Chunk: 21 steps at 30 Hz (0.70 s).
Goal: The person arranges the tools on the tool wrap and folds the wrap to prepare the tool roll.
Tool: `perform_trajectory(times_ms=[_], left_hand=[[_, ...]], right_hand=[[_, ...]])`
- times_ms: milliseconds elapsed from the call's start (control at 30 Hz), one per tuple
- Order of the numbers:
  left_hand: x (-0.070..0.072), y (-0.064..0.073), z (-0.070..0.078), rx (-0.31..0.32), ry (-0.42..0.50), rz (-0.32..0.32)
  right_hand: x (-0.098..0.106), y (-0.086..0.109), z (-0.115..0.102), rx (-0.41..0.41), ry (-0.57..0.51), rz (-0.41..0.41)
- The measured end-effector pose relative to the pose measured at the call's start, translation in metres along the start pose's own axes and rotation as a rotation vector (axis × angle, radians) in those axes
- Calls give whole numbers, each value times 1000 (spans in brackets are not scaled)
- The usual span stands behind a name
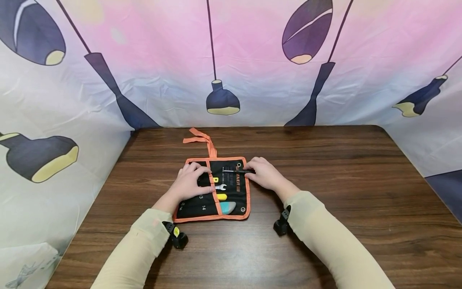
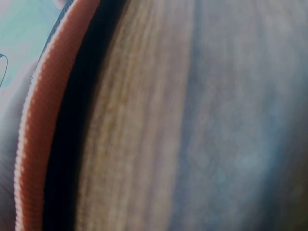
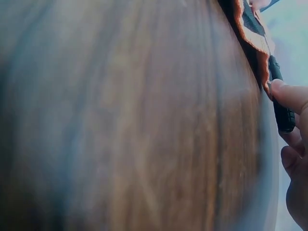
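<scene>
A black tool pouch (image 1: 234,196) with orange trim lies unfolded on the table, its pockets on the left half. My left hand (image 1: 189,182) rests on those pockets, thumb and index fingertip apart at the orange pocket edge (image 1: 213,185). Between the fingers and thumb of my right hand (image 1: 265,173) is a screwdriver (image 1: 249,171), black-handled, its thin shaft pointing left over the pouch. The right wrist view shows the handle (image 3: 284,115) pinched near the pouch's rim. Out of the pockets stick a wrench (image 1: 221,187), a yellow handle (image 1: 221,197) and a teal-grey handle (image 1: 227,207).
Orange tie straps (image 1: 207,141) trail from the pouch's far edge across the brown wooden table (image 1: 325,160). Behind the table hangs a cloth (image 1: 173,60) printed with lamps. Each wrist bears a small black camera (image 1: 281,225).
</scene>
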<state>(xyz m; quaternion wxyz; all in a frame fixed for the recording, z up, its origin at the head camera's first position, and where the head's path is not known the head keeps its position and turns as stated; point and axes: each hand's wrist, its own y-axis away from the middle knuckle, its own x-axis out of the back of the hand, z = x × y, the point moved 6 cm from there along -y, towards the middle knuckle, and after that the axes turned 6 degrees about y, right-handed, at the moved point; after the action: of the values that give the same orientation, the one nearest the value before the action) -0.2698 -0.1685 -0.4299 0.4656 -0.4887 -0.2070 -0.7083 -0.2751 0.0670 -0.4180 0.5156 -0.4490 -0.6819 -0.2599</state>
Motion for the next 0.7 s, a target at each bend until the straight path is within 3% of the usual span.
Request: perform_trajectory(times_ms=[500,700], left_hand=[[1,-1,1,-14,-3,6],[0,-1,1,-14,-14,8]], right_hand=[[-5,-9,-13,32,77,-7],[-7,-12,-18,84,126,7]])
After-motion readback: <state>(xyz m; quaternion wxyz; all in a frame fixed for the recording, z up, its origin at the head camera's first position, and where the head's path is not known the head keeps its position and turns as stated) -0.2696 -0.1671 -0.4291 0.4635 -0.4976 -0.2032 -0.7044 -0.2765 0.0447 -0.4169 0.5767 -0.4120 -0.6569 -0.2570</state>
